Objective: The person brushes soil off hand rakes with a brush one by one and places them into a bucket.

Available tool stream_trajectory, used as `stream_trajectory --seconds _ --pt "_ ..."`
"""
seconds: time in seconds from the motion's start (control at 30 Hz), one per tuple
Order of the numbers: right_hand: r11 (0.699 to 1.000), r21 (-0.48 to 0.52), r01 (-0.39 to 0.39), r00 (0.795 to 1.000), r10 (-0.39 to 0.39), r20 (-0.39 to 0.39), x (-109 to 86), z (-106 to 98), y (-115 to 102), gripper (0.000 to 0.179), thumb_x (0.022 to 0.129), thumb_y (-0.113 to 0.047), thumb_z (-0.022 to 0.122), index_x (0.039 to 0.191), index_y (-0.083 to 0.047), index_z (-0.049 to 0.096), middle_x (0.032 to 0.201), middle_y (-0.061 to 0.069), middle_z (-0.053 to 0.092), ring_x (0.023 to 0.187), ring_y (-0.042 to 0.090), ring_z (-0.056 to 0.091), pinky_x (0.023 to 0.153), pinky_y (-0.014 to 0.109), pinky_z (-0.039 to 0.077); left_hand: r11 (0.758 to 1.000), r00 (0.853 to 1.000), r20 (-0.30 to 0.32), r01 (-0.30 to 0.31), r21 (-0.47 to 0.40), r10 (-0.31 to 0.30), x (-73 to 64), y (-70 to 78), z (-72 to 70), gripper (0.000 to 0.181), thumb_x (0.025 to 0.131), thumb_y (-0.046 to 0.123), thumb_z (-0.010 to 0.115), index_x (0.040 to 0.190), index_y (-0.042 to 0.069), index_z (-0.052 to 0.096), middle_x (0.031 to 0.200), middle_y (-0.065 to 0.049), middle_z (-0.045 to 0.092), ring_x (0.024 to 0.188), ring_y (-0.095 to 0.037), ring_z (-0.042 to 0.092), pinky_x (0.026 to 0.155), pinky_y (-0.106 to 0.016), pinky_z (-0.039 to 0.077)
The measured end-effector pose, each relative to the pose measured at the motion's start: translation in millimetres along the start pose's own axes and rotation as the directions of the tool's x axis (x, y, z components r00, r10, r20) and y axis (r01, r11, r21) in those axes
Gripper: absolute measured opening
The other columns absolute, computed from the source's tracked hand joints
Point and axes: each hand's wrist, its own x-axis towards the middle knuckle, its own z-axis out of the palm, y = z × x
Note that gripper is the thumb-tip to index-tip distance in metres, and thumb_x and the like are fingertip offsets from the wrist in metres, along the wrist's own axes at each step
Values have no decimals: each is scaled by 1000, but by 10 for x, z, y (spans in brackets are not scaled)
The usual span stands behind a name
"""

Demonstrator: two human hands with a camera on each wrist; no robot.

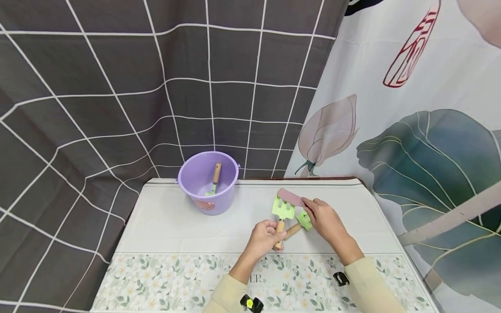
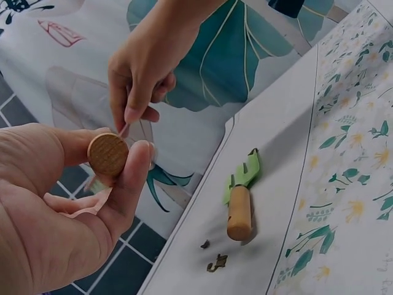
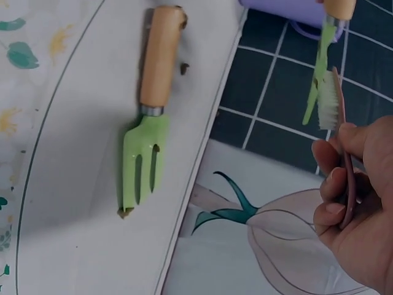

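My left hand [image 1: 264, 237] grips the wooden handle of a green hand fork [image 1: 283, 209], its tines pointing away from me. In the left wrist view the round butt of the handle faces the camera. My right hand [image 1: 326, 219] holds a pink brush [image 1: 290, 197] by its handle. The brush's white bristles [image 3: 328, 104] are against or very near the tines; the exact contact is unclear. Below the hands, a second green hand fork [image 3: 147, 157] with a wooden handle lies on the table, brown dirt clinging to it.
At the back left of the table [image 1: 164, 226] stands a purple bucket [image 1: 219, 204], with a wooden-handled green tool [image 1: 216, 174] leaning inside. Crumbs of brown dirt [image 2: 217, 263] lie near the loose fork. A dark gridded curtain and a floral one hang behind the table.
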Motion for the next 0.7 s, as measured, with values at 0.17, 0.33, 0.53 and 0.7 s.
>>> stream_trajectory --seconds 0.17,0.33,0.53,0.7 --pt "996 79 -32 999 32 -5 -12 -69 -2 32 100 -10 67 131 -2 69 86 6 66 65 10 47 54 25 43 1000 1000 -27 -5 -7 5 16 17 -9 34 94 2 72 120 -14 57 92 -15 65 57 -12 66 60 -31 65" --pt "989 150 6 1000 -8 12 -55 -87 -55 32 100 -10 68 131 -4 70 91 4 70 68 6 51 57 25 46 1000 1000 -26 -8 -5 8 32 36 -19 35 94 3 72 121 -14 57 92 -14 66 57 -11 66 60 -30 64" --pt "992 111 64 997 -69 37 -99 -43 -103 32 98 -10 71 129 -5 71 88 2 69 68 5 50 57 24 45 1000 1000 -15 -9 -18 9 42 33 -8 35 95 4 72 121 -14 58 93 -14 66 60 -12 67 61 -29 64" --pt "998 13 67 998 -67 21 -61 -46 -90 31 97 -9 72 128 -6 72 82 2 64 69 11 52 59 30 48 1000 1000 -5 -6 -12 6 30 11 10 35 95 3 72 121 -15 57 93 -14 65 61 -14 68 61 -29 65"
